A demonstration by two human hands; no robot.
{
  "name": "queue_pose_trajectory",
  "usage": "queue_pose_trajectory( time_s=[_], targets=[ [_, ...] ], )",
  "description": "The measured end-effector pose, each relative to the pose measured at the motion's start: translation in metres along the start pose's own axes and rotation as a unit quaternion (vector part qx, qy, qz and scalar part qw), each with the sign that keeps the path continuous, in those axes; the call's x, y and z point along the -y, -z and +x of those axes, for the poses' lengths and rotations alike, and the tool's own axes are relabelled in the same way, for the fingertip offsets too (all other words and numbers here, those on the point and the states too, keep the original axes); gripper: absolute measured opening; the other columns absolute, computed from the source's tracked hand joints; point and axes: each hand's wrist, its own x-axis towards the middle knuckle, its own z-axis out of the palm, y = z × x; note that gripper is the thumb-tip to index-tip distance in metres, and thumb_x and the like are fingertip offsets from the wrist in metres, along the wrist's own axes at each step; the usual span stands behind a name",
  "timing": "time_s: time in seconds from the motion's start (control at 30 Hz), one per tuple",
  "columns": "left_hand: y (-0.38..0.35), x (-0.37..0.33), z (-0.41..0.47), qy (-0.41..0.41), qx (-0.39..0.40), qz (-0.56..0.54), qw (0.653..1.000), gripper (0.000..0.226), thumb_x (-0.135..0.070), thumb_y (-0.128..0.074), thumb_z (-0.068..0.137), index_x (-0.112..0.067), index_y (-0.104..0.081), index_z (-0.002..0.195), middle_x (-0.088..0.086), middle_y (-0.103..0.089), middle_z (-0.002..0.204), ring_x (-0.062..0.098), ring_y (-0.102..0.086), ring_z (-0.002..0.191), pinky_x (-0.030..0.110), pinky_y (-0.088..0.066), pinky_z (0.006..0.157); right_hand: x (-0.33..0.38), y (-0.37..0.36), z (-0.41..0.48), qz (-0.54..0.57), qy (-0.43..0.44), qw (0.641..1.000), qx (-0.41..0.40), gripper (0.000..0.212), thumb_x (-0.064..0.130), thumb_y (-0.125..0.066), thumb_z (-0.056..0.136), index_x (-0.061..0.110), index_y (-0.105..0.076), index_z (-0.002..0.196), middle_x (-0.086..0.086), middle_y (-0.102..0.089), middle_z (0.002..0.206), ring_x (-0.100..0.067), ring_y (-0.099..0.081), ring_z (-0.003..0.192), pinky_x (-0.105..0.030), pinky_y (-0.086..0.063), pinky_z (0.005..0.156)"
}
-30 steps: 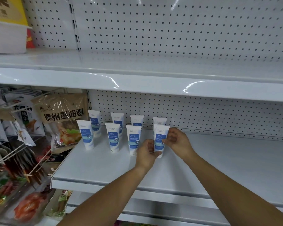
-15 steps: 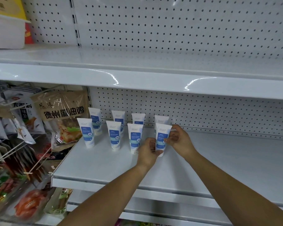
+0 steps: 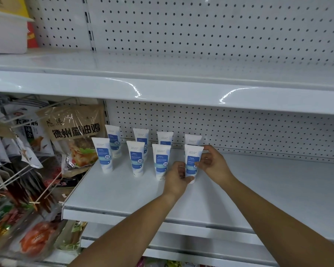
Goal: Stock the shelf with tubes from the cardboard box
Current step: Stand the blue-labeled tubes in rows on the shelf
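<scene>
Eight tubes [image 3: 138, 160] stood cap-down in two rows on the white shelf [image 3: 123, 193], both hands gripping the front-right tube [image 3: 193, 160], the left hand [image 3: 176, 182] with fingers [image 3: 181, 170] curled round its lower part and the right hand [image 3: 214, 166] with fingers [image 3: 205, 160] pinching its right edge.

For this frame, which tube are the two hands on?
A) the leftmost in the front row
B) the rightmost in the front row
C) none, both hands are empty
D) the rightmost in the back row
B: the left hand and the right hand both pinch the rightmost front-row tube, one from each side.
</scene>
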Motion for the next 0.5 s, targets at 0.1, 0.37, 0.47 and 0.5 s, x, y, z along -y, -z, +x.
queue_pose_trajectory(
  time_s=[0.1, 0.37, 0.47, 0.5],
  targets=[
    [0.001, -0.001, -0.001, 0.0, 0.006, 0.006, 1.0, 0.042, 0.0, -0.08, 0.075, -0.019, -0.052, 0.1, 0.0, -0.067, 0.093, 0.017, -0.067, 0.087, 0.031, -0.057, 0.083, -0.001, 0.002, -0.002, -0.006, 0.002, 1.0, 0.004, 0.044, -0.002, -0.073, 0.08, 0.018, -0.055, 0.116, -0.004, -0.07, 0.103, -0.017, -0.068, 0.093, -0.017, -0.054, 0.07],
    [0.004, -0.006, -0.002, 0.007, 0.036, 0.056, 0.998, 0.041, -0.007, -0.082, 0.075, -0.019, -0.05, 0.098, -0.003, -0.065, 0.089, 0.015, -0.065, 0.084, 0.024, -0.055, 0.077, -0.004, 0.004, -0.004, -0.025, -0.005, 0.999, 0.022, 0.044, 0.001, -0.074, 0.081, 0.019, -0.056, 0.117, 0.0, -0.069, 0.108, -0.013, -0.069, 0.097, -0.02, -0.054, 0.075],
    [0.005, -0.011, -0.003, 0.01, 0.044, 0.093, 0.995, 0.038, -0.011, -0.082, 0.076, -0.019, -0.051, 0.098, 0.0, -0.067, 0.091, 0.016, -0.065, 0.084, 0.023, -0.052, 0.076, -0.003, 0.005, -0.006, -0.032, -0.012, 0.999, 0.029, 0.041, 0.005, -0.075, 0.082, 0.018, -0.057, 0.116, 0.001, -0.07, 0.108, -0.014, -0.069, 0.097, -0.026, -0.055, 0.08],
    [0.007, -0.014, -0.004, 0.009, 0.047, 0.107, 0.993, 0.038, -0.013, -0.082, 0.076, -0.018, -0.052, 0.099, 0.001, -0.067, 0.093, 0.018, -0.065, 0.085, 0.023, -0.052, 0.076, -0.002, 0.006, -0.008, -0.037, -0.014, 0.999, 0.037, 0.041, 0.007, -0.076, 0.081, 0.019, -0.058, 0.115, 0.002, -0.07, 0.107, -0.013, -0.069, 0.097, -0.027, -0.056, 0.082]
  ],
)
